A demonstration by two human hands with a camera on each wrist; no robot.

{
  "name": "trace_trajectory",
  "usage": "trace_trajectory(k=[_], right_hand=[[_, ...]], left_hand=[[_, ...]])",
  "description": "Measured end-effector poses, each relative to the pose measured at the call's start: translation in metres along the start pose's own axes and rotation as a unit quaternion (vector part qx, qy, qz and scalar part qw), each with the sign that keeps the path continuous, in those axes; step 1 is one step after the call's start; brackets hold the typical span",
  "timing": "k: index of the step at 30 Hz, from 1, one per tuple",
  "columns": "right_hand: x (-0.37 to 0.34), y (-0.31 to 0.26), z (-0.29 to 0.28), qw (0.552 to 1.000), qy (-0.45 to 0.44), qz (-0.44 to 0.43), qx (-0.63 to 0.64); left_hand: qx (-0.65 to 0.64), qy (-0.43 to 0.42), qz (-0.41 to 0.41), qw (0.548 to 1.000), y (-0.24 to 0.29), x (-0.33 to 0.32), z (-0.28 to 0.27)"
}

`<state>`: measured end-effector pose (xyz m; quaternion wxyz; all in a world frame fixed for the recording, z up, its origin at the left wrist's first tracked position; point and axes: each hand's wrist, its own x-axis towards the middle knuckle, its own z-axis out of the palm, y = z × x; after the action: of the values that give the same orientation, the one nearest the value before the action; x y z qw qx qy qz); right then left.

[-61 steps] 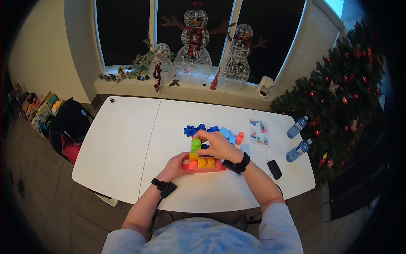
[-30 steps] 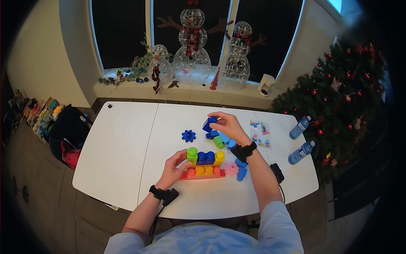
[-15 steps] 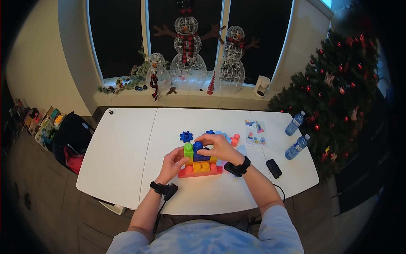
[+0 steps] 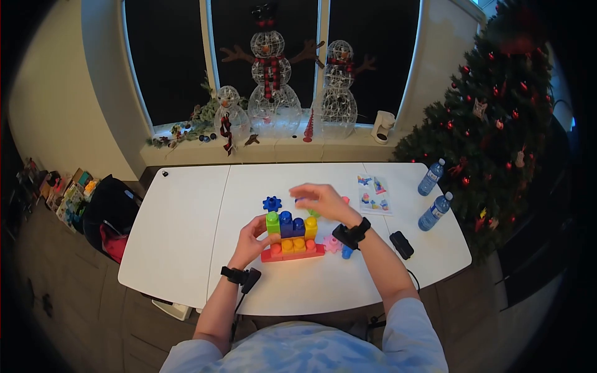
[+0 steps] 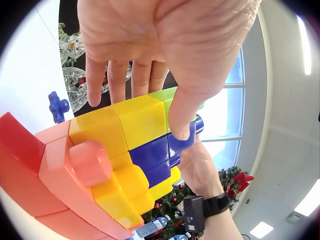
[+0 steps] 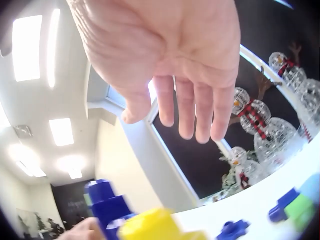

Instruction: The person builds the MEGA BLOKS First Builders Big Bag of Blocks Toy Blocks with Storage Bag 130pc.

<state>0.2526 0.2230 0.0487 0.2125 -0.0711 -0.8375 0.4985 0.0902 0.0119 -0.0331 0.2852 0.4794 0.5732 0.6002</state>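
Starting at the left, the left hand [image 4: 250,239] hasn't really budged over the last second: thumb on the front of the block stack [image 4: 295,232], fingers reaching round behind, so the stack's left end is held between them. Blue gear [image 4: 272,203] just sits behind, nobody touching it.

The stack itself is on the white table [image 4: 180,236] right in front of the person, upright on its red base [image 4: 292,255]. Here's the new bit: a dark blue block [image 4: 285,217] now stands up there, just beside the green block [image 4: 272,225]. A second ago the right hand had it in the air, half a second ago it was setting it down. Now it's let go and the block stays up alone. I'd call that one more piece added to the build, though I can't tell if it's pushed down all the way.

Right hand [image 4: 326,204] is off the stack, holding nothing, thumb apart from the fairly straight fingers, hovering by the loose green block [image 4: 314,212]. So it's free for another piece, I reckon.

Further right, nothing new: pink gear [image 4: 331,243] beside the stack, picture sheet [image 4: 373,200] lying flat, then two water bottles [image 4: 435,213].
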Motion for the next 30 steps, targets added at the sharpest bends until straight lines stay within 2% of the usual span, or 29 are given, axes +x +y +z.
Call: trace_trajectory(k=[1,3,4,6,7,10,15,21,27,29,30], right_hand=[[0.005,-0.002,-0.012,0.999,0.05,0.019,0.006],[0.016,0.015,-0.031,0.981,0.159,-0.01,-0.112],[0.018,0.031,-0.037,0.981,0.161,-0.011,-0.112],[0.024,0.067,-0.044,0.959,0.098,-0.032,-0.263],[0.026,0.083,-0.042,0.959,0.101,-0.034,-0.264],[0.029,0.126,-0.028,0.951,0.008,0.03,-0.308],[0.04,0.156,-0.005,0.936,-0.01,0.054,-0.348],[0.027,0.139,0.003,0.928,-0.032,0.103,-0.357],[-0.002,0.131,-0.001,0.912,-0.057,0.072,-0.4],[-0.008,0.107,-0.009,0.947,0.076,0.072,-0.305],[-0.01,0.097,-0.011,0.947,0.145,0.047,-0.282]], left_hand=[[-0.008,0.001,0.001,1.0,0.002,0.001,0.001],[-0.015,0.0,0.003,1.0,0.006,0.001,0.003],[-0.02,-0.003,-0.004,1.0,0.007,0.002,0.004],[-0.024,-0.008,-0.008,1.0,0.01,0.004,0.005],[-0.032,-0.013,-0.011,0.999,0.011,0.005,0.006],[-0.044,-0.017,-0.017,0.999,0.009,0.006,0.008],[-0.042,-0.011,-0.016,0.999,0.006,0.007,0.01],[-0.034,-0.006,-0.01,0.999,0.005,0.007,0.012],[-0.035,0.003,-0.005,0.999,0.009,0.007,0.015],[-0.026,0.005,0.008,1.0,0.01,0.007,0.016],[-0.026,0.005,0.008,1.0,0.01,0.006,0.016]])
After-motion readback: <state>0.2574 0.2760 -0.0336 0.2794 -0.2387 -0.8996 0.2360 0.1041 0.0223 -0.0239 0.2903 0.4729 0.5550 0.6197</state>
